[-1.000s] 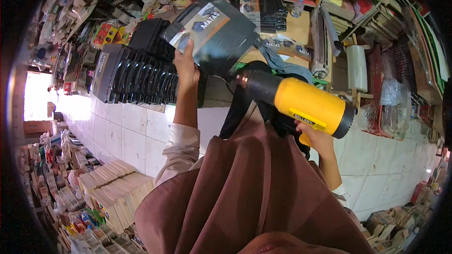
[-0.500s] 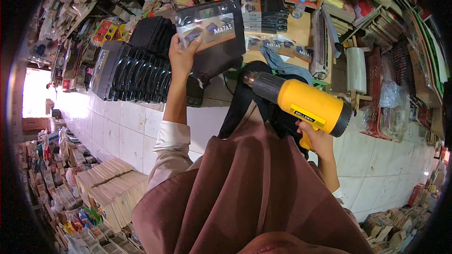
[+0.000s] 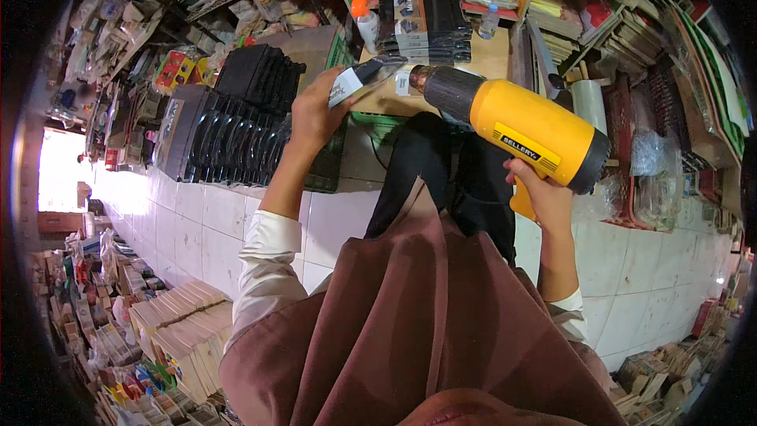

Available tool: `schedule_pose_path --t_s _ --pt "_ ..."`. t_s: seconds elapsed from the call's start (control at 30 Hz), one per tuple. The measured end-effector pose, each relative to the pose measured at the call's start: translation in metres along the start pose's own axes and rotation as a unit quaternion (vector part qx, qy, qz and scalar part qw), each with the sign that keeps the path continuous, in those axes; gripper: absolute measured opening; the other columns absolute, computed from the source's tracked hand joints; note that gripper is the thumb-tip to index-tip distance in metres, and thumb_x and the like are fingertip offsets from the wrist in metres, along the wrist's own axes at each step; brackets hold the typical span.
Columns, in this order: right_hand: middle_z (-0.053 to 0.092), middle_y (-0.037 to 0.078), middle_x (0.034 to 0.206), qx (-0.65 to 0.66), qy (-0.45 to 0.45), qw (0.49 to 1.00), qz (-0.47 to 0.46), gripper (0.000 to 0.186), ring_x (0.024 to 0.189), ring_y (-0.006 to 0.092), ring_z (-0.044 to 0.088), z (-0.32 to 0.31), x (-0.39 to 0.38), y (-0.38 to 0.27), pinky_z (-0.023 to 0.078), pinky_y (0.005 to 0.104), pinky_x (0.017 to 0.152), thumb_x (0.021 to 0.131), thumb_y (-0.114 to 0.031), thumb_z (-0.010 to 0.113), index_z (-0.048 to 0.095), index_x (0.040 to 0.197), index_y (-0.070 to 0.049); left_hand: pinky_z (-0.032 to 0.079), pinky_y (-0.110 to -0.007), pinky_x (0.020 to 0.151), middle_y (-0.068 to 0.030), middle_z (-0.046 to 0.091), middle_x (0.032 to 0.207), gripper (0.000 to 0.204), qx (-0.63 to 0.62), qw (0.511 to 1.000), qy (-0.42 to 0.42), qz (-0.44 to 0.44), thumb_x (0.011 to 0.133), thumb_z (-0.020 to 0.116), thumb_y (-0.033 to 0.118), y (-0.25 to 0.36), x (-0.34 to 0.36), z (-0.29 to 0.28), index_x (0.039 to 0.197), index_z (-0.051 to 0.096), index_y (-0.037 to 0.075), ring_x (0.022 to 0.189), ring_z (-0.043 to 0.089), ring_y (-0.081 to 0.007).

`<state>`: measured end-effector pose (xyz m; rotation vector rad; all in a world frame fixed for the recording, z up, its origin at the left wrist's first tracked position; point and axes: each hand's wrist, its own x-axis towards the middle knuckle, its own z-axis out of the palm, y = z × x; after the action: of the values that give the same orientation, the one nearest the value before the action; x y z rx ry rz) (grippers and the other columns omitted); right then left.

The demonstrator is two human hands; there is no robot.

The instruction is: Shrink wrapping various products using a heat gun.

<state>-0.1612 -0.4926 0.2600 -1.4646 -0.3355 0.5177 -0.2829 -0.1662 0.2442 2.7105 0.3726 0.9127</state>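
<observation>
My left hand [image 3: 317, 114] is closed round a flat black package [image 3: 365, 77] in clear film with a printed band. The package is tilted nearly edge-on, so its broad face is mostly hidden. In my right hand [image 3: 544, 193] I grip the handle of a yellow heat gun [image 3: 536, 126]. Its dark nozzle points left, close to the package's right end; whether they touch I cannot tell. To the left stands a row of black wrapped packages [image 3: 229, 142], with more black packages [image 3: 256, 75] behind it.
On the wooden table [image 3: 501, 51] ahead sit a stack of black packages [image 3: 434, 20], a white bottle with an orange top [image 3: 365, 20] and a clear plastic bottle [image 3: 488, 22]. Crowded shelves rise behind. Bundled paper stacks [image 3: 185, 323] lie on the tiled floor [image 3: 209, 209] at lower left.
My left hand has turned the package from face-on to nearly edge-on. The heat gun has risen slightly, and its nozzle is now beside the package.
</observation>
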Motion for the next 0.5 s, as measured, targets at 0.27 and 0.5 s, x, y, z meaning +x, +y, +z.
schedule_pose_path --t_s 0.27,0.5 --pt "0.061 0.009 0.075 0.002 0.035 0.999 0.027 0.02 0.058 0.0147 0.057 -0.017 0.012 0.01 0.047 0.0255 0.055 0.076 -0.007 0.063 0.056 0.093 0.0 0.045 -0.029 0.073 -0.0145 0.06 0.089 0.043 -0.098 0.993 0.032 -0.061 0.065 0.071 0.009 0.009 0.001 -0.016 0.103 0.054 0.001 0.079 0.06 -0.0243" --pt "0.06 0.008 0.073 0.084 0.067 0.994 0.011 0.023 0.059 0.0125 0.057 -0.031 0.024 0.017 0.047 0.0233 0.051 0.076 -0.012 0.065 0.056 0.093 0.0 0.042 -0.024 0.074 -0.0068 0.059 0.086 0.041 -0.223 0.963 0.086 -0.123 0.065 0.071 0.005 -0.002 -0.004 -0.013 0.102 0.054 -0.002 0.078 0.053 -0.0111"
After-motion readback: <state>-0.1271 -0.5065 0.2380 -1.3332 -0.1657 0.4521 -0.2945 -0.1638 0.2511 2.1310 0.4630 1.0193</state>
